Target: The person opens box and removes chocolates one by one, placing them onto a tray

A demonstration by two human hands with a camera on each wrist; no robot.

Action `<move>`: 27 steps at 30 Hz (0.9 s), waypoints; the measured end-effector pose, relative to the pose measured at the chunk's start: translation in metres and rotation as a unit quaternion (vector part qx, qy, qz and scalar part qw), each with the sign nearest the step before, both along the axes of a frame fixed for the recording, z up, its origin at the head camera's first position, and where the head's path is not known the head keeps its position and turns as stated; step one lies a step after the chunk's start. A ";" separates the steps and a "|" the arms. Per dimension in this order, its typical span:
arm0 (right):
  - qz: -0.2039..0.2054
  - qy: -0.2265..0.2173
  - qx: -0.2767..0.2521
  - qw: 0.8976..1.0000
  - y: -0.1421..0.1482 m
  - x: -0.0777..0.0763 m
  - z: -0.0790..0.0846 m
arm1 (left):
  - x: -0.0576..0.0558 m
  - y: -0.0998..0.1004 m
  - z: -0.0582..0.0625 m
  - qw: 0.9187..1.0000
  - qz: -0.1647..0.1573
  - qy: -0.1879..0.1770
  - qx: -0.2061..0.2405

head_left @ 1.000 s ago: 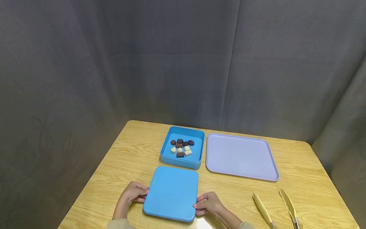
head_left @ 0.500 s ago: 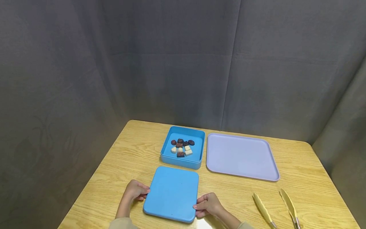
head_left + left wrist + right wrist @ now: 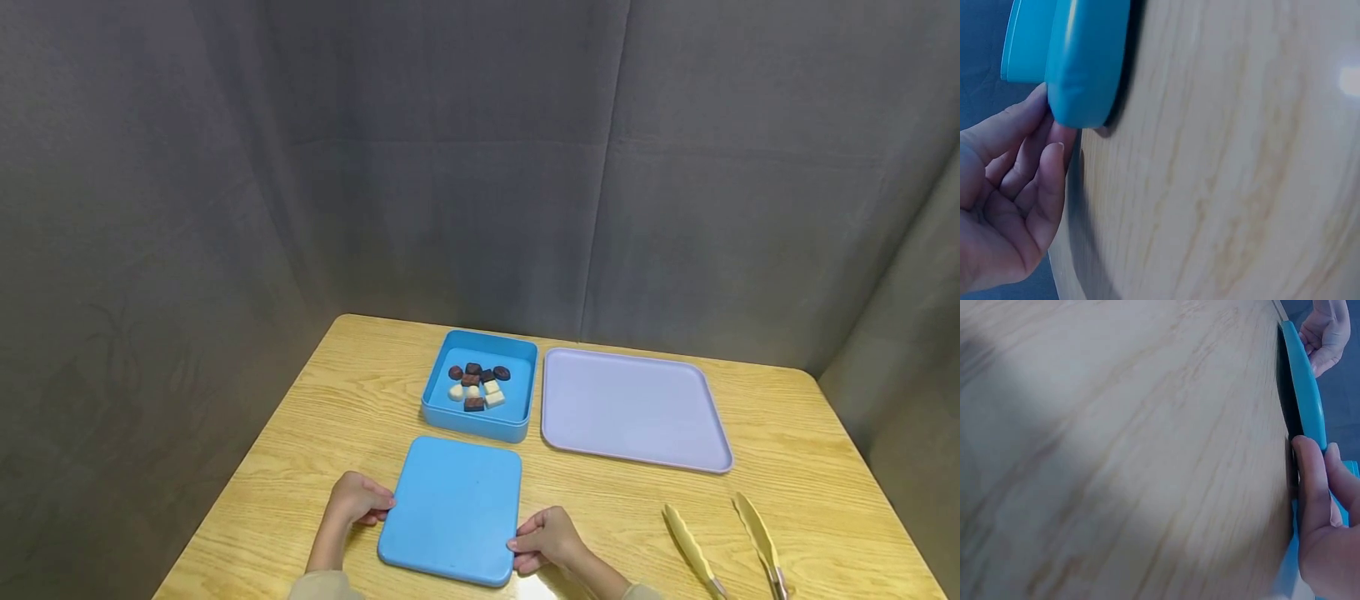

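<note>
A flat, square blue lid point(image 3: 452, 510) lies before me at the near side of the table. My left hand point(image 3: 360, 498) grips its left edge; in the left wrist view the thumb touches the top of the lid point(image 3: 1088, 62) and fingers reach beneath it. On the opposite side, my right hand point(image 3: 546, 537) pinches the lower right edge, thumb above and fingers below, as the right wrist view shows. Just beyond the lid stands a matching uncovered blue box point(image 3: 476, 427). Several dark, brown and white chocolates point(image 3: 473, 404) sit inside the box.
To the right of the box lies a pale purple tray point(image 3: 633, 408). A pair of yellow-tipped tongs point(image 3: 688, 546) rests at the near right, its arms spread. Grey curtains point(image 3: 450, 167) hang behind and beside the wooden table point(image 3: 300, 442).
Over the last second the left hand has shifted slightly right along the lid's edge. Lid, box, tray and tongs stay almost where they were.
</note>
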State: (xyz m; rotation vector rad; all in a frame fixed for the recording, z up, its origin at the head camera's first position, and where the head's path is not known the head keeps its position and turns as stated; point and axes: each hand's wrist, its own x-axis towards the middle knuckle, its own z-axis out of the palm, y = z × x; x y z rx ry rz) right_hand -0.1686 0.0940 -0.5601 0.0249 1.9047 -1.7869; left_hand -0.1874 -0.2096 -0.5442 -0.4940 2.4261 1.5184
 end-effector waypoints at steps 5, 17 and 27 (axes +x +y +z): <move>-0.003 0.003 -0.002 1.000 0.000 0.002 -0.002 | 0.000 0.001 -0.001 1.000 0.000 -0.002 -0.014; -0.003 -0.003 -0.002 1.000 0.002 0.001 -0.002 | -0.002 0.001 -0.002 1.000 -0.006 -0.003 -0.024; -0.001 0.006 -0.038 0.999 0.013 -0.005 -0.003 | -0.004 -0.003 0.007 1.000 0.001 0.018 -0.007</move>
